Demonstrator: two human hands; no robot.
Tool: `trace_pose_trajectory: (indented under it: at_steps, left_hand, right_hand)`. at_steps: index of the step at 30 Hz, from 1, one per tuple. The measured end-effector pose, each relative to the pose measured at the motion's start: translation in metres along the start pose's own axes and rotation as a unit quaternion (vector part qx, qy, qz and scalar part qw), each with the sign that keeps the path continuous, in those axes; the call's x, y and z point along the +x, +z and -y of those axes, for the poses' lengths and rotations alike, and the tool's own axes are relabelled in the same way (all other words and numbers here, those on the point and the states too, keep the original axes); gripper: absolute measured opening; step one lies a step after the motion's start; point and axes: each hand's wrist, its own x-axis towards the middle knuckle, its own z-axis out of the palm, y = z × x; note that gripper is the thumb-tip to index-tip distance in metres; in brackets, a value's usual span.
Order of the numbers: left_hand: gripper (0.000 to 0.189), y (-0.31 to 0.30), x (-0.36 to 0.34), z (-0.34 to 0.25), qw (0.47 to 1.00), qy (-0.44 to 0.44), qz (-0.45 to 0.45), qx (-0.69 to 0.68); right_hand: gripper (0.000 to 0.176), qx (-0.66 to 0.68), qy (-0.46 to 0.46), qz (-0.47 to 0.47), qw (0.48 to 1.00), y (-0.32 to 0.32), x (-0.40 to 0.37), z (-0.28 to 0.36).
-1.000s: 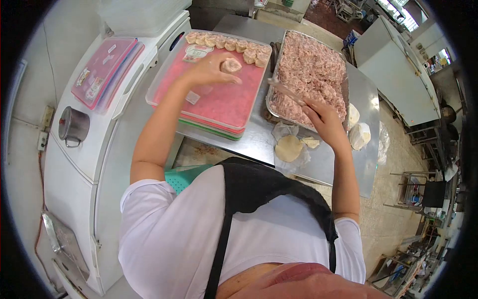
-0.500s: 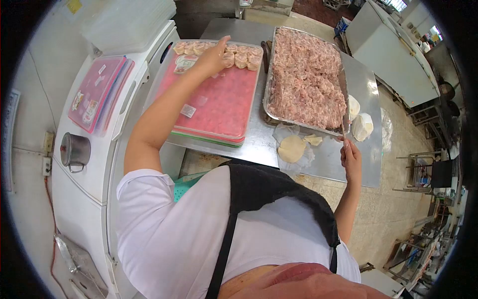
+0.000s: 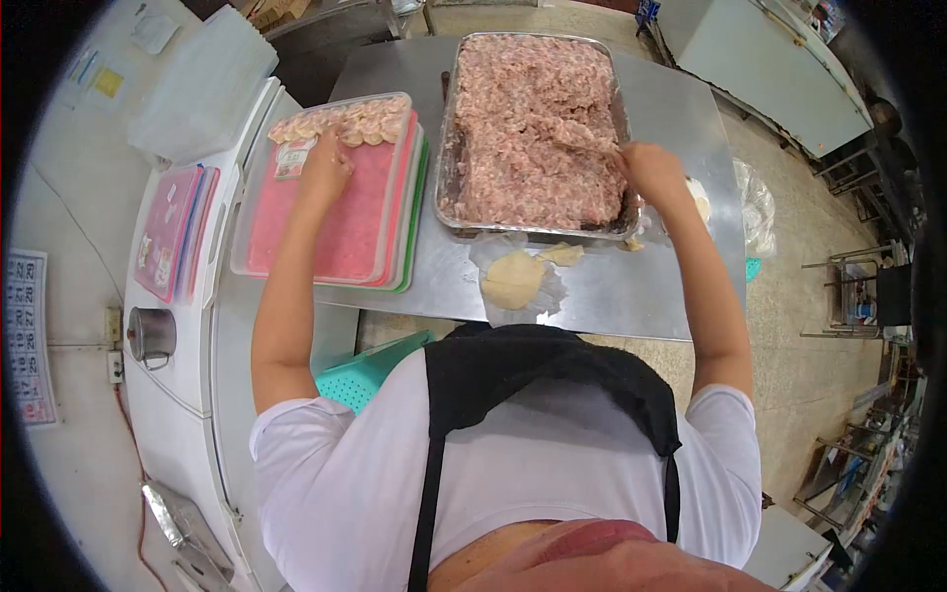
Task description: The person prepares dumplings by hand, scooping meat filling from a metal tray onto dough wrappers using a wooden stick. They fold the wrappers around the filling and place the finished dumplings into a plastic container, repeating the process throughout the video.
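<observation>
Nearest, a person's black apron [image 3: 533,380] fills the 6 o'clock side, with a teal basket [image 3: 370,373] at 8 o'clock. On the metal desk [image 3: 631,296], just short of centre, a pale dough wrapper [image 3: 513,280] lies on crumpled plastic. Past it, towards 12 to 1 o'clock, a metal tray [image 3: 538,228] holds a mound of minced meat [image 3: 533,109]. At 2 o'clock the right hand [image 3: 651,170] is over the tray's edge, fingers curled round what looks like a meat-smeared spatula [image 3: 606,149].

At 10 o'clock the left hand [image 3: 326,176] reaches across a stack of pink-topped containers [image 3: 316,232], its bent fingertips at the near side of the packed dumplings [image 3: 370,126]; whether they grip one I cannot tell. A white label with red print [image 3: 294,158] sits beside them, too small to read.

Farther, at 9 o'clock, stacked lids [image 3: 170,232] carry unreadable labels, and a wall calendar [image 3: 32,335] shows dates into the twenties. A yellow-and-blue notice [image 3: 102,79] at 10 o'clock is illegible.
</observation>
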Motion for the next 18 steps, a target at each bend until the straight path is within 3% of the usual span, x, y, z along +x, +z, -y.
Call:
trace_pose_trajectory:
  at_steps: [2, 4, 6, 8, 10, 12, 13, 15, 18]
  left_hand:
    - [0.057, 0.013, 0.002, 0.011, 0.995, 0.052, -0.082, 0.032]
    - [0.052, 0.0, -0.012, -0.013, 0.998, 0.019, -0.061, 0.028]
    - [0.047, -0.017, -0.028, -0.057, 0.999, -0.012, -0.036, 0.025]
    - [0.042, -0.013, -0.045, -0.122, 0.984, 0.071, -0.088, -0.141]
    - [0.044, 0.015, -0.04, -0.153, 0.969, 0.063, -0.065, -0.229]
    - [0.041, 0.044, -0.032, -0.182, 0.956, 0.214, -0.034, -0.2]
    - [0.041, 0.062, -0.032, -0.185, 0.957, 0.209, -0.035, -0.196]
    - [0.038, 0.086, -0.035, -0.192, 0.964, 0.264, -0.021, 0.013]
    - [0.031, 0.087, -0.051, -0.206, 0.957, 0.276, -0.066, -0.067]
  right_hand:
    - [0.028, 0.012, -0.017, 0.024, 1.0, 0.034, 0.008, -0.004]
    - [0.027, 0.038, -0.065, 0.054, 0.996, 0.031, 0.005, 0.015]
    - [0.029, 0.036, -0.083, 0.019, 0.996, 0.043, -0.009, 0.018]
    - [0.031, 0.076, -0.098, 0.034, 0.992, 0.035, -0.026, 0.014]
    - [0.033, 0.113, -0.116, 0.044, 0.986, 0.03, -0.04, 0.01]
    - [0.033, 0.122, -0.14, 0.0, 0.983, 0.031, -0.054, 0.01]
    - [0.033, 0.126, -0.144, 0.001, 0.981, 0.03, -0.06, 0.008]
    - [0.032, 0.115, -0.191, 0.033, 0.974, 0.026, -0.068, 0.002]
    - [0.03, 0.109, -0.208, 0.021, 0.972, 0.009, -0.06, -0.01]
